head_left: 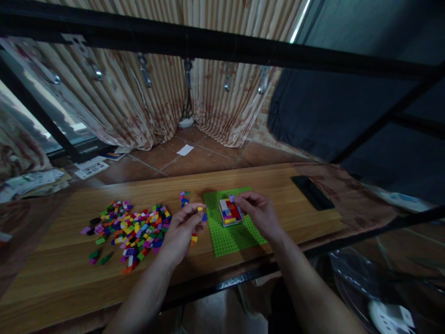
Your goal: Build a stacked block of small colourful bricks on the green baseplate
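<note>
Two bricks held: yellow brick (pixel 200 209) pinched in left hand (pixel 182 229) fingers, 9 o'clock of stack (pixel 230 213); purple brick (pixel 232 198) pinched in right hand (pixel 260 212) fingers at stack's 12 o'clock, over baseplate (pixel 236 236). Pile (pixel 134 227) on counter (pixel 278 185), 9 o'clock.

baseplate (pixel 232 232): bright green, studded | block stack (pixel 230 211): red, yellow, blue, pink, white | loose bricks (pixel 134 229): mixed many colours | table (pixel 62 273): brown woodgrain | phone (pixel 313 192): black | curtain (pixel 139 106): striped beige-brown
</note>
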The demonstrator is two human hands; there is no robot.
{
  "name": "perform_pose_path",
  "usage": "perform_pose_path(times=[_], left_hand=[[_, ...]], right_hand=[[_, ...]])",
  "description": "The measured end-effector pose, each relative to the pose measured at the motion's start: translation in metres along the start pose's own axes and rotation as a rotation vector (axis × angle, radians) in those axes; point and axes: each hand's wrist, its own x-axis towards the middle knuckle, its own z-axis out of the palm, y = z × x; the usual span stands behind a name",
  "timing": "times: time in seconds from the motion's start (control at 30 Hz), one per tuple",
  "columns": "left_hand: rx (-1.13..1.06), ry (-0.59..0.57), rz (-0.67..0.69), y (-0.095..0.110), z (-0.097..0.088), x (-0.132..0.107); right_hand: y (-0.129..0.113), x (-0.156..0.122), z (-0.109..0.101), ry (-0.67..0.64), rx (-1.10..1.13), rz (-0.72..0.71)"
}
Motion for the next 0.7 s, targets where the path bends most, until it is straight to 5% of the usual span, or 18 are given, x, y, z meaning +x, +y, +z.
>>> perform_pose_path(times=[0.2, 0.43, 0.7], left_hand=[[-0.036, -0.148, -0.070, -0.009, 0.015, -0.005], [0.086, -0.122, 0.074, -0.010, 0.016, -0.009], [0.017, 0.053, 0.123, -0.003, 0.000, -0.001]], right_hand=[[0.003, -0.017, 0.030, -0.224, -0.039, -0.072], [0.002, -0.019, 0.032, -0.223, -0.031, -0.044], [0.006, 0.001, -0.009, 0.066, -0.212, -0.043]])
